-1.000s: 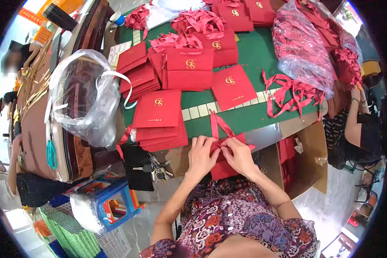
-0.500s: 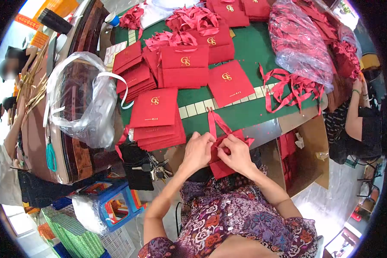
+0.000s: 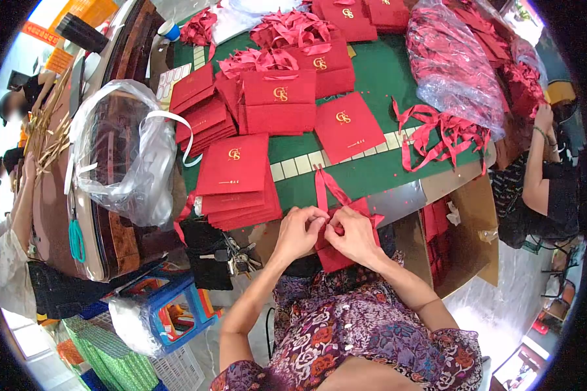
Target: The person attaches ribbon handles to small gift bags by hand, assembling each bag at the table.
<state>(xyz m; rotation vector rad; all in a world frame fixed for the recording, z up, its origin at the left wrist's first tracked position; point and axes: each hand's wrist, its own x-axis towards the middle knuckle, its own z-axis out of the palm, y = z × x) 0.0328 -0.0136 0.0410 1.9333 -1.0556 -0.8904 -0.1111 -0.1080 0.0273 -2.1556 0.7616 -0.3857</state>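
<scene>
Hands (image 3: 297, 232) (image 3: 354, 236) shifted on red bag (image 3: 334, 260); grip unclear.

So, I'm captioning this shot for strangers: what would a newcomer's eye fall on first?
Likely the flat red packets with gold lettering, stacked on the left and far parts of the green tabletop. Next might come the bulging clear plastic bag at the tabletop's right side, with loose red ribbons by its near end. At the near edge, the bare left hand and right hand hold a flat red piece.
</scene>
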